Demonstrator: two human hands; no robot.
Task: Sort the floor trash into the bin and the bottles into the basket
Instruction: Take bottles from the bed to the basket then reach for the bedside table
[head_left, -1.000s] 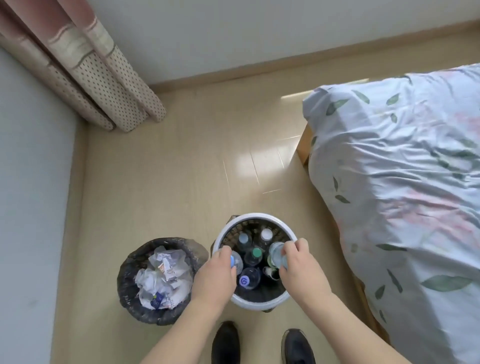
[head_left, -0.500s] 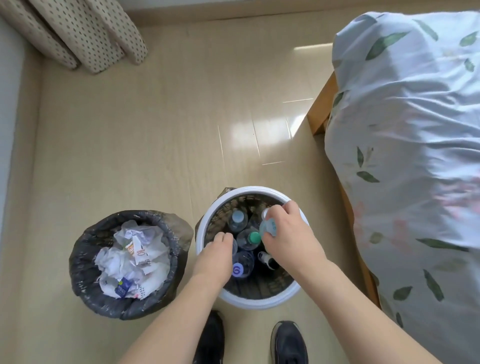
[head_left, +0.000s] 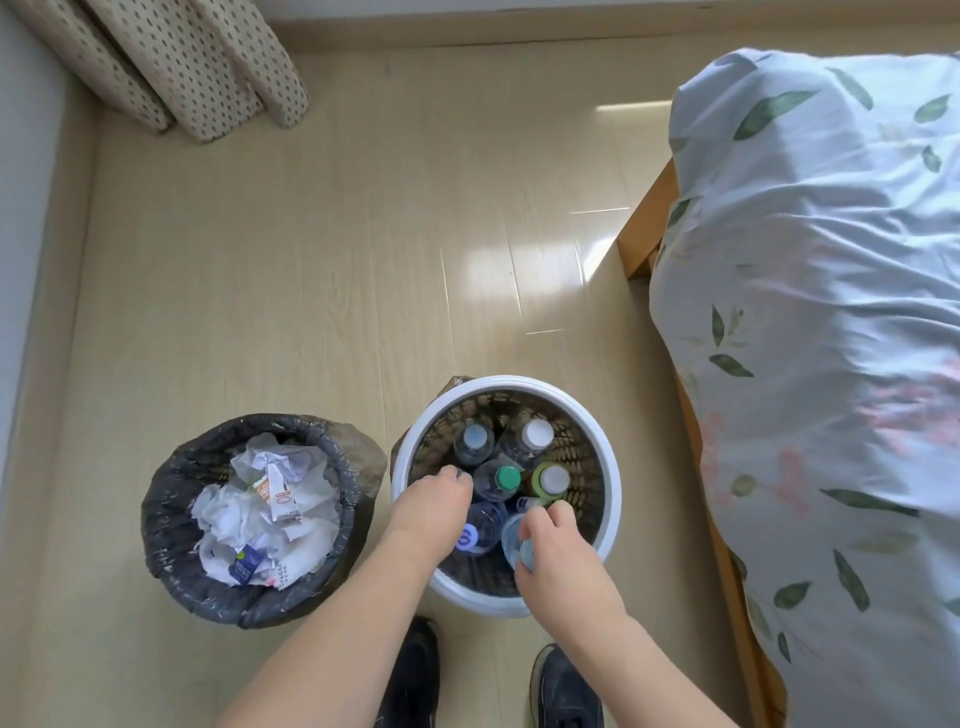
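Both hands reach down into the basket (head_left: 613, 499), a round tub with a thick white rim and a dark woven wall inside, standing on the pale wooden floor (head_left: 311, 291).

The right hand (head_left: 558, 558) is curled round a clear plastic bottle (head_left: 514, 540) at the near right of the basket's inside; the bottle's pale, see-through body shows just to the left of its fingers (head_left: 561, 512).

The left hand (head_left: 426, 514) is over the near left of the basket with its fingers bent downward among the bottles. Whether it holds anything cannot be told, since the fingertips are hidden.

Between the two hands lies a dark-tinted bottle with a purple and white round label (head_left: 469, 538). Beyond the hands stand more clear bottles, seen from above by their caps:
- one with a green cap (head_left: 507, 477)
- one with a pale blue cap (head_left: 474, 435)
- one with a white cap (head_left: 537, 433)
- a yellowish-green one with a white cap (head_left: 553, 479), just past the right hand's fingers

To the left of the left hand, close beside the basket, stands the bin (head_left: 171, 519), lined with a black bag and holding crumpled white paper and wrappers (head_left: 260, 514).

Below the forearms are two dark shoes (head_left: 566, 686). To the right of the right hand is a bed with a light blue cover printed with leaves (head_left: 805, 312). Far beyond the hands hangs a dotted beige curtain (head_left: 182, 62).
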